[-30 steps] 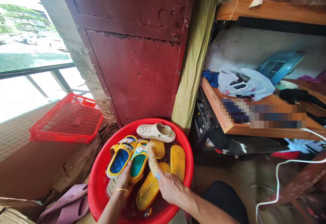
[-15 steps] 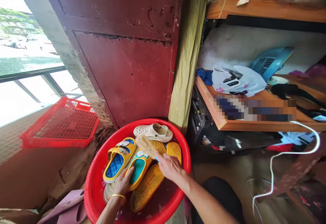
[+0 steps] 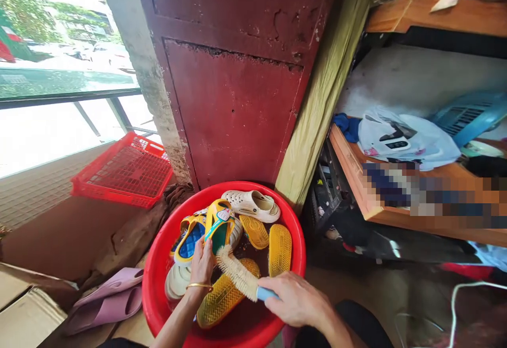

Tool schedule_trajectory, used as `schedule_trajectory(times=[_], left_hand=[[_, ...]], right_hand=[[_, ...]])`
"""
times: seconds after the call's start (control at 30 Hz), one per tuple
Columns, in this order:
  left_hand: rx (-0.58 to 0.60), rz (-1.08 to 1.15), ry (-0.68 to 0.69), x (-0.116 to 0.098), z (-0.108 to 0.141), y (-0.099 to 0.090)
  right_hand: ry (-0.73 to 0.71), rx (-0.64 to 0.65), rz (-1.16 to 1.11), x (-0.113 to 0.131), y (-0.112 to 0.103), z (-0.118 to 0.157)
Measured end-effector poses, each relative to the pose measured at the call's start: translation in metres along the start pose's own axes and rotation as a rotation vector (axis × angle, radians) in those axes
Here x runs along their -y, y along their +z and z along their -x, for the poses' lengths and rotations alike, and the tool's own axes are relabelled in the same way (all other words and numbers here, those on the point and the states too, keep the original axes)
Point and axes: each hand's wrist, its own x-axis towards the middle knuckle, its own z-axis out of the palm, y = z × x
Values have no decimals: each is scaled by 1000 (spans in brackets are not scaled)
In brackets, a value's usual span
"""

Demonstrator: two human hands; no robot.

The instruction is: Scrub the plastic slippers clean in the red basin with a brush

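A dark red panelled door (image 3: 233, 115), scuffed and chipped, fills the middle of the background, with a wooden shelf (image 3: 431, 224) off to its right. Below the door stands a round red tub (image 3: 152, 284) with dark liquid in it and footwear crowded inside. Left of the door sits a red mesh crate (image 3: 127, 174); a white plastic bag (image 3: 410, 139) lies on the shelf. A pair of pink slippers (image 3: 114, 298) rests just left of the tub. Inside the tub, a cream clog (image 3: 251, 205) lies against the far side, and three yellow soles (image 3: 227, 292) with moulded tread face up nearer the right. The right hand (image 3: 295, 298) is closed around the blue handle of a pale-bristled brush (image 3: 240, 274), which points left across the tub. The left hand (image 3: 203, 263) grips a yellow slipper with a green insole (image 3: 217, 213) by its side, the brush tip overlapping its heel end. Just beside it is a yellow slipper with a blue insole (image 3: 195, 238). A thin gold-coloured bangle (image 3: 199, 285) circles the left wrist.
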Motion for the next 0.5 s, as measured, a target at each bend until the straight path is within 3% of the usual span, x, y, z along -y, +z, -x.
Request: schedule_trajectory(times=[0.07,0.2,0.3,0.4,0.5], left_hand=[[-8,-1,-18,3,2,4],[197,9,-18,15,25,22],[204,-37,26,27,39,31],[124,-97,56,31,32,28],[35,-97,77,24,9,13]], right_hand=[[-26,9,-4,-1,14,-9],[95,-101,7,-5,38,-50],[151,-133,-25,0,42,-68],[113,-113,-48,13,41,-57],[60,-40,-73,23,37,-30]])
